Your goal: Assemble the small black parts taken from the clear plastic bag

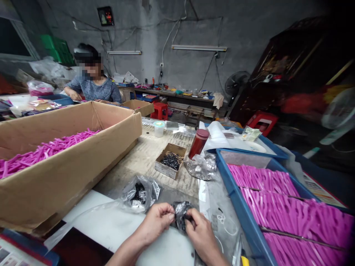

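Observation:
Between my two hands is a small clear plastic bag [181, 210] with dark contents I cannot make out. My left hand [159, 218] pinches its left side, thumb against the fingers. On the other side my right hand [200, 228] is closed on the bag's edge with curled fingers. Just beyond my left hand lies an opened plastic bag [142, 194] of small black pieces. Farther off stands a small cardboard box [168, 170] holding black and brownish bits.
A long cardboard box [111, 151] of pink strips stands left. On the right, a blue tray [234, 201] holds rows of pink strips. A red cylinder [199, 143] stands beside a crumpled plastic bag [203, 167]. Across the table sits another person [94, 87].

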### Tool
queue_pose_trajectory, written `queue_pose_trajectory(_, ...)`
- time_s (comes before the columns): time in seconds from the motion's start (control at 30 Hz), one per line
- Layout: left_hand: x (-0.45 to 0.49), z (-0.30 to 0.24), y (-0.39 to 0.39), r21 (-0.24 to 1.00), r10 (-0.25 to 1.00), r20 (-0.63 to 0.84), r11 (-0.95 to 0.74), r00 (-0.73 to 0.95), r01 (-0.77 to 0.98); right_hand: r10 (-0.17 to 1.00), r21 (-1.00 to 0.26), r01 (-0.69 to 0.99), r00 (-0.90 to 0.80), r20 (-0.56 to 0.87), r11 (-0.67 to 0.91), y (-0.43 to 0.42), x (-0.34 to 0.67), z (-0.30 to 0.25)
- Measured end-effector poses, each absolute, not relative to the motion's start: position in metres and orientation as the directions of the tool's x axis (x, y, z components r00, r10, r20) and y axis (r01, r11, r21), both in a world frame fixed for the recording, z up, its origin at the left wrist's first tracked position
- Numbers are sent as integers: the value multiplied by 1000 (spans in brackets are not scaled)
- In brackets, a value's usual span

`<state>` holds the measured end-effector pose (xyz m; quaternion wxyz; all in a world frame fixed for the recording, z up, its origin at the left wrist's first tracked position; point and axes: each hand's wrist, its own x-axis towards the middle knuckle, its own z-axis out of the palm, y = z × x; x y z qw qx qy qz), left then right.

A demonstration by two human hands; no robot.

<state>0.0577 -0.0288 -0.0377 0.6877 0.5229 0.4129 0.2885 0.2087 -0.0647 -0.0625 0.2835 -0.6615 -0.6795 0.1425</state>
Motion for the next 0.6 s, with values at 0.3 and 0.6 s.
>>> queue_pose_trajectory(0.3, 59, -38, -29, 958, 833, -261, 284, 487, 28, 975, -599, 781, -54, 218, 177, -65, 210, -55)
queue_pose_trajectory(0.6, 58, -38, -32, 940, 826, -292, 340, 482, -12, 989, -817, 575, 99, 107, 31, -68, 211, -54)
